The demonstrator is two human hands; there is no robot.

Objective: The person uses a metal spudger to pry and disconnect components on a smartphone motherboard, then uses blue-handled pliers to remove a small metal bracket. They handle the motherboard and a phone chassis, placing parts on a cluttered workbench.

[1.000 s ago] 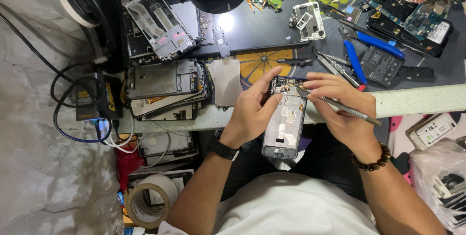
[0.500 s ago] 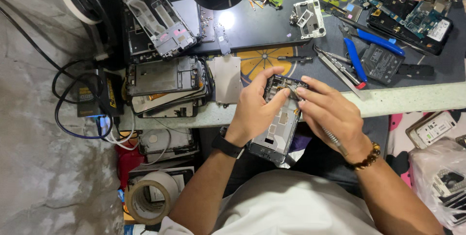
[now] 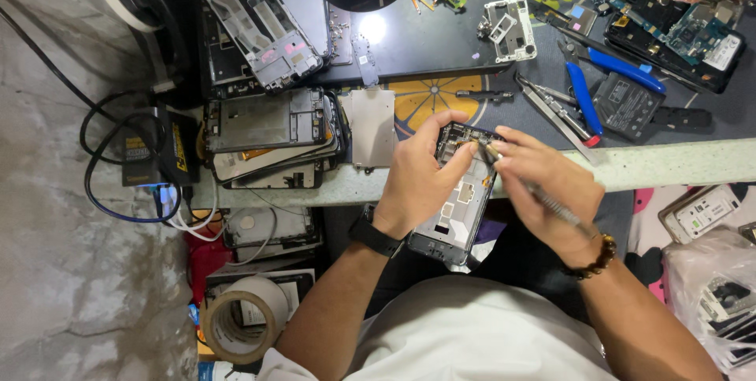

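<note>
My left hand (image 3: 415,179) grips an opened phone frame (image 3: 455,209), its bare inner side facing up, just in front of the workbench edge (image 3: 661,162). My right hand (image 3: 541,184) holds a thin metal tool (image 3: 543,196) like a pen, its tip resting on the upper part of the phone frame beside my left fingers. A black watch sits on my left wrist and a bead bracelet on my right.
A stack of phone frames (image 3: 268,137) lies left of my hands, with a flat metal plate (image 3: 372,126) beside it. Blue-handled pliers (image 3: 587,94), tweezers, a battery (image 3: 624,105) and circuit boards (image 3: 693,35) lie at right. A tape roll (image 3: 240,322) and cables sit below left.
My right hand has moved in from the right and brought the tool tip onto the top of the phone frame. My left hand has kept its grip on the frame.
</note>
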